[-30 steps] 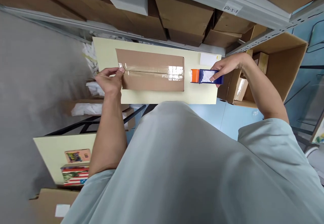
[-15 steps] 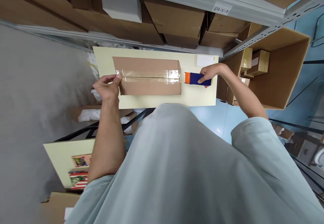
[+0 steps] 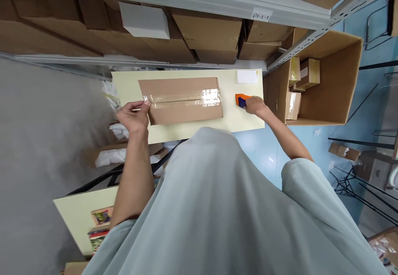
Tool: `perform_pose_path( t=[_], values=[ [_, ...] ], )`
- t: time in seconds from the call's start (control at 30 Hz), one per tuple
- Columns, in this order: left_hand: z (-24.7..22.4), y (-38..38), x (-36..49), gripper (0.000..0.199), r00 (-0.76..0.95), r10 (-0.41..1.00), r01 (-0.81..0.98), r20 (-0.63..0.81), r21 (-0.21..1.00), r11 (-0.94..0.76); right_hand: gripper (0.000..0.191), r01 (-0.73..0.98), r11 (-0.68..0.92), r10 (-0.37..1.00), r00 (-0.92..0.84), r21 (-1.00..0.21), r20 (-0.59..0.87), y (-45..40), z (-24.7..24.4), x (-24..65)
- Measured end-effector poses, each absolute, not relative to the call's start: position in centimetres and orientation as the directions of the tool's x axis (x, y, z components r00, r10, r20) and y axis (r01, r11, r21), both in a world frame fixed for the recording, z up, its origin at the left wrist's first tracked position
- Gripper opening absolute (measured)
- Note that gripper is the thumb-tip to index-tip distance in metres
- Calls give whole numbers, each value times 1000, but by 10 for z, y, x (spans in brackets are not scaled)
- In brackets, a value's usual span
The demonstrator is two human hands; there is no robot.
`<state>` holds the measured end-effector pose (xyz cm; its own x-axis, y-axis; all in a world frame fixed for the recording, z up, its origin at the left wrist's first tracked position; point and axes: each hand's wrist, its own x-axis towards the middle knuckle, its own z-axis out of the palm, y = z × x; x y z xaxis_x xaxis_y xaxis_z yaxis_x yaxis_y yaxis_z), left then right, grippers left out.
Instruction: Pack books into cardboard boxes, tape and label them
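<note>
A long cardboard box (image 3: 183, 111) lies on the pale yellow tabletop (image 3: 186, 133), with clear packing tape (image 3: 174, 98) along its lengthwise seam. At the box's left end, my left hand (image 3: 134, 115) is closed, thumb and forefinger pinching the edge where the tape ends. My right hand (image 3: 255, 105) is wrapped round a dark blue and orange tape dispenser (image 3: 241, 100) above the table, to the right of the box and apart from it. Part of the dispenser is hidden by the fingers.
A white card (image 3: 247, 76) lies at the table's back right. Behind stands a metal shelf (image 3: 217, 3) packed with cardboard boxes (image 3: 207, 30). On the right, a large open carton (image 3: 329, 88) holds several small taped boxes. Another pale board (image 3: 77, 208) with colourful packages is at lower left.
My right hand has turned the tape dispenser, showing more orange and hiding more of its blue body. My left hand stays at the box's left end. The whole view has shifted slightly.
</note>
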<state>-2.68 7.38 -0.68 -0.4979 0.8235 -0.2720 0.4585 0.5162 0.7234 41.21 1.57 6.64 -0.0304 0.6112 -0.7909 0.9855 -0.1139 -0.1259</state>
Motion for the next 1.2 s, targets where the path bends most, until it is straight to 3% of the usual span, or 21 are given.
perform_pose_path(
  t=[0.1,0.23,0.3,0.37,0.47,0.53,0.63,0.83,1.03,1.13,1.2],
  values=[
    [-10,77,-35,14,-471,837,452,-279,738,500,34,985,-166,635,73,-43,-769,-2,84,412],
    [-2,79,-46,11,-448,843,487,-298,709,510,45,977,-203,736,109,-64,-669,-6,113,400],
    [10,79,-40,25,-452,862,535,-229,704,467,52,972,-218,789,124,-86,-601,2,127,389],
    [28,79,-22,39,-373,922,595,-104,736,324,54,969,-207,844,108,-132,-525,16,143,375],
    [65,84,24,34,0,999,540,52,841,-44,55,966,-163,894,59,-200,-444,49,171,344],
    [90,94,56,34,193,961,449,200,852,-268,56,967,-124,918,26,-224,-395,76,191,319],
    [122,123,88,37,260,902,387,344,819,-424,56,968,-28,957,-46,-248,-287,118,218,279],
    [142,202,101,61,193,895,374,403,813,-447,53,976,119,990,-129,-183,-48,206,248,234],
    [127,236,124,83,162,921,320,355,864,-389,56,991,92,985,-105,-97,-135,273,250,221],
    [118,227,127,83,157,930,322,334,873,-367,55,991,99,979,-113,-90,-171,287,242,219],
    [112,215,117,79,176,930,349,322,863,-364,59,989,99,988,-110,-108,-107,285,234,222]
  ],
)
